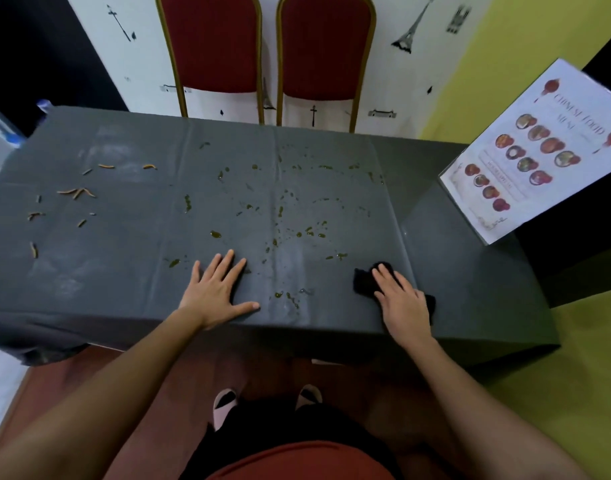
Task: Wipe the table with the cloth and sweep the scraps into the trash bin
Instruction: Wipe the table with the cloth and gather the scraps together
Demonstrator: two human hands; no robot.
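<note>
A table under a dark grey cover (131, 278) fills the view. Orange-brown food scraps (76, 192) lie scattered on its left part. Greenish sauce drops and smears (299, 233) spot the middle. My left hand (215, 291) rests flat on the cover near the front edge, fingers spread, holding nothing. My right hand (403, 303) presses flat on a black cloth (364, 280) at the front right of the cover; the cloth shows on both sides of the hand. No trash bin is clearly visible.
Two red chairs with gold frames (214, 53) (326, 53) stand behind the table against a white wall. A laminated food menu (539, 147) stands at the table's right end. A dark bag-like shape (51, 351) shows under the front left corner.
</note>
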